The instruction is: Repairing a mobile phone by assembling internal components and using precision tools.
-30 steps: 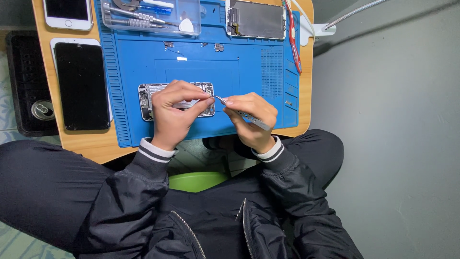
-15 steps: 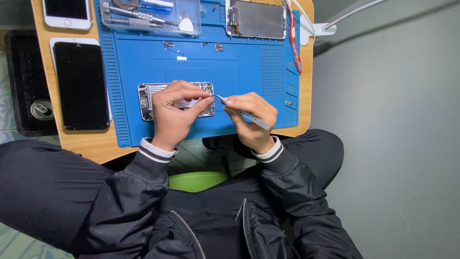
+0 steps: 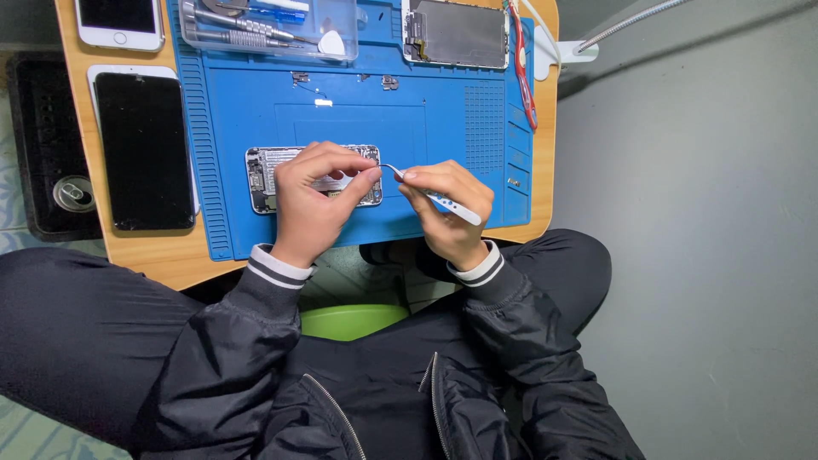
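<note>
nothing moved: two hands, left hand [image 3: 317,200], right hand [image 3: 447,209], one opened phone [image 3: 271,175], one tweezers [image 3: 443,201].

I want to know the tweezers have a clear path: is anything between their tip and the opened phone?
Only the left hand, lying over the opened phone; the tweezers in the right hand point at its fingertips.
</note>
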